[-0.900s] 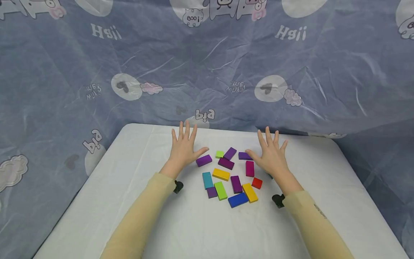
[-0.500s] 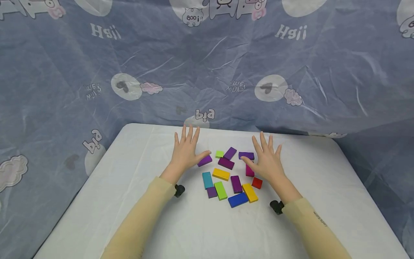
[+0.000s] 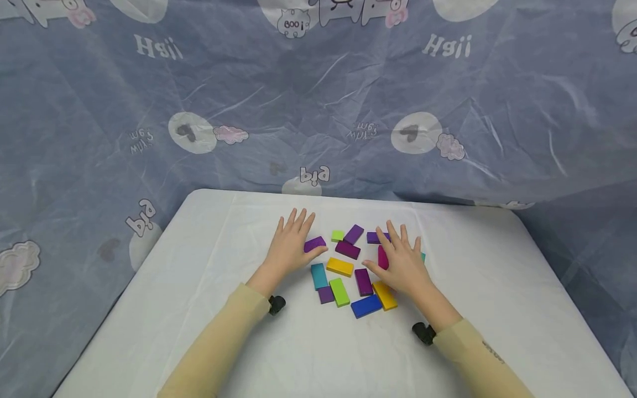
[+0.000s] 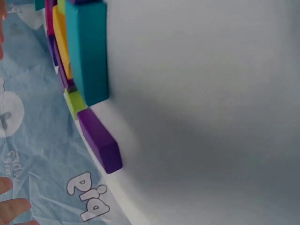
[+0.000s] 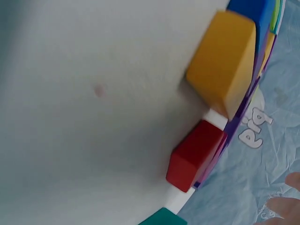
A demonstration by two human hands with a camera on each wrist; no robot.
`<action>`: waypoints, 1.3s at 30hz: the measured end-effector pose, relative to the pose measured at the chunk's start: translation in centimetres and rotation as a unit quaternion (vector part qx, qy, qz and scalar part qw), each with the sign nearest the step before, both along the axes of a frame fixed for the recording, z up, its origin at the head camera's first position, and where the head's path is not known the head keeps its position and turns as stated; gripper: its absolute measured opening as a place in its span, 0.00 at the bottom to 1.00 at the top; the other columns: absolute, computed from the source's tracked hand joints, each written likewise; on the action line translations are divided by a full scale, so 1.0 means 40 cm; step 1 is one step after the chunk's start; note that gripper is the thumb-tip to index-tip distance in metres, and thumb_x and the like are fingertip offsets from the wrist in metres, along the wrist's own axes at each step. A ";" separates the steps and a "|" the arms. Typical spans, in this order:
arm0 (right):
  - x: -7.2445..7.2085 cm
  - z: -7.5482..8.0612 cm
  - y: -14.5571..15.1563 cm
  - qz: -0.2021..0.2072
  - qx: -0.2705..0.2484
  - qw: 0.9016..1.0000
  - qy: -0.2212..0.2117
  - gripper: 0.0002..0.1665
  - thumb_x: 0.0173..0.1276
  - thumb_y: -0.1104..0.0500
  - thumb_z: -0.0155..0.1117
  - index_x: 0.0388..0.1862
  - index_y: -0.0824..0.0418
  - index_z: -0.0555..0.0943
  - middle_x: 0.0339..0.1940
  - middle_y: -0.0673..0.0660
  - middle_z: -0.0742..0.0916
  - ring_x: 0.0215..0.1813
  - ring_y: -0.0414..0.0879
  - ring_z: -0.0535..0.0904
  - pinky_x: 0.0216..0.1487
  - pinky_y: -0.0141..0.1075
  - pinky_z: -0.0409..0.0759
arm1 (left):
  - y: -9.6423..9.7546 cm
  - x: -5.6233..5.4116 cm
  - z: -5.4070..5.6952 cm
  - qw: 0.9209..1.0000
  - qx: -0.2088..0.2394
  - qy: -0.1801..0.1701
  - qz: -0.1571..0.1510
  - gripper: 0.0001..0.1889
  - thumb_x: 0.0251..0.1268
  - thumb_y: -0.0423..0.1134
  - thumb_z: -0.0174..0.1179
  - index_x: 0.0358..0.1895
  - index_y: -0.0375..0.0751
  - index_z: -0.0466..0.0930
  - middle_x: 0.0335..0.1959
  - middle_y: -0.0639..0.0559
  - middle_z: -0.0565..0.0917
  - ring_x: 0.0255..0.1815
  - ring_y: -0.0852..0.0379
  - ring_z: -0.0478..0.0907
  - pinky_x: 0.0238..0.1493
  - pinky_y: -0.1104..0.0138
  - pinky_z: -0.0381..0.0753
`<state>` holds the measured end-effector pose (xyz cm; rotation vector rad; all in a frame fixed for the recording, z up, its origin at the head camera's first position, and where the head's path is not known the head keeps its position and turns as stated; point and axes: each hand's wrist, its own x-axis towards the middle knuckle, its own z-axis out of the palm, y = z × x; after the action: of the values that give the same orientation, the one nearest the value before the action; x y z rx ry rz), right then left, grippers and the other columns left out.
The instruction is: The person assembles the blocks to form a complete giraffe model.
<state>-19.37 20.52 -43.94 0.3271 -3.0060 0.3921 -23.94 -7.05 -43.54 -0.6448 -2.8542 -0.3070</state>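
Colored blocks lie scattered flat in the middle of the white table. My left hand [image 3: 290, 247], fingers spread and straight, is at their left side, its thumb by a purple block [image 3: 314, 244]. My right hand [image 3: 402, 262] hovers at the right side with fingers spread, partly covering a magenta block [image 3: 382, 257]. Neither hand holds anything. Around them lie a teal block [image 4: 89, 54], a yellow block [image 3: 340, 267], a lime block [image 3: 339, 292], a blue block [image 3: 366, 306] and another yellow block [image 3: 385, 296]. In the right wrist view, a red block [image 5: 196, 154] shows; the right hand hides it in the head view.
The white-covered table [image 3: 239, 354] ends at a far edge against a hanging blue-grey patterned cloth [image 3: 318, 99]. A green block [image 5: 164, 218] peeks out beyond the right hand. A small black device [image 3: 424, 333] sits on the right wrist, another [image 3: 276, 304] on the left.
Both hands have drawn back toward the person and inward, closer to the blocks. The right hand now covers the red block and part of the magenta one. The blocks stay where they were.
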 end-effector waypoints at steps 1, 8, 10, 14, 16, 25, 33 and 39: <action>0.005 -0.002 -0.003 0.000 0.002 1.000 -0.007 0.54 0.62 0.33 0.63 0.79 0.58 0.58 0.81 0.66 0.55 0.79 0.72 0.44 0.70 0.75 0.38 | 0.001 0.004 -0.005 1.000 0.004 -0.003 -0.005 0.45 0.64 0.67 0.55 0.77 0.43 0.56 0.78 0.40 0.59 0.80 0.39 0.51 0.76 0.41 0.50; 0.037 -0.020 -0.023 0.015 0.015 0.999 -0.031 0.53 0.62 0.34 0.65 0.78 0.57 0.60 0.80 0.66 0.59 0.78 0.73 0.48 0.69 0.75 0.41 | 0.011 0.023 -0.040 0.999 0.003 -0.016 -0.036 0.41 0.64 0.64 0.57 0.74 0.44 0.62 0.75 0.41 0.65 0.78 0.40 0.57 0.75 0.43 0.57; 0.043 -0.025 -0.027 0.023 0.025 0.999 -0.023 0.52 0.61 0.34 0.66 0.77 0.58 0.62 0.79 0.67 0.61 0.77 0.73 0.51 0.69 0.75 0.43 | 0.013 0.029 -0.051 0.999 -0.001 -0.014 -0.043 0.40 0.64 0.64 0.58 0.73 0.44 0.64 0.74 0.42 0.67 0.76 0.40 0.60 0.73 0.44 0.61; 0.057 -0.036 -0.033 0.029 0.041 0.999 -0.015 0.49 0.60 0.35 0.68 0.75 0.58 0.67 0.77 0.66 0.66 0.76 0.72 0.56 0.68 0.75 0.48 | 0.017 0.039 -0.066 0.998 -0.009 -0.025 -0.055 0.38 0.65 0.63 0.58 0.72 0.44 0.66 0.72 0.43 0.69 0.74 0.41 0.63 0.72 0.47 0.65; 0.062 -0.041 -0.036 0.030 0.045 0.998 -0.014 0.48 0.60 0.35 0.68 0.73 0.58 0.69 0.75 0.66 0.68 0.76 0.71 0.57 0.68 0.74 0.50 | 0.021 0.043 -0.070 0.998 -0.011 -0.034 -0.060 0.38 0.65 0.63 0.58 0.72 0.44 0.67 0.72 0.44 0.69 0.74 0.42 0.63 0.73 0.48 0.65; 0.078 -0.043 -0.055 0.033 0.056 0.998 0.001 0.36 0.57 0.37 0.72 0.54 0.63 0.83 0.47 0.62 0.83 0.53 0.58 0.78 0.63 0.62 0.72 | 0.054 0.048 -0.065 0.994 -0.023 -0.051 -0.089 0.28 0.67 0.58 0.59 0.63 0.46 0.77 0.62 0.48 0.78 0.65 0.48 0.72 0.66 0.53 0.73; 0.077 -0.042 -0.075 0.009 0.084 0.996 -0.013 0.35 0.54 0.35 0.74 0.44 0.64 0.83 0.31 0.56 0.78 0.39 0.50 0.72 0.47 0.49 0.77 | 0.093 0.035 -0.074 0.991 -0.031 -0.092 -0.089 0.23 0.66 0.54 0.62 0.60 0.48 0.80 0.55 0.50 0.82 0.54 0.51 0.75 0.56 0.59 0.77; 0.076 -0.040 -0.076 -0.005 0.087 0.996 -0.031 0.32 0.55 0.38 0.74 0.41 0.64 0.83 0.30 0.56 0.77 0.38 0.51 0.72 0.47 0.49 0.77 | 0.114 0.036 -0.073 0.990 -0.040 -0.108 -0.085 0.21 0.64 0.52 0.65 0.57 0.47 0.81 0.49 0.51 0.82 0.46 0.54 0.75 0.47 0.62 0.77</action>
<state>-16.34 17.46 -45.52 0.3201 -3.1085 0.1410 -22.50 -2.48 -46.45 -0.9268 -3.0353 -0.3058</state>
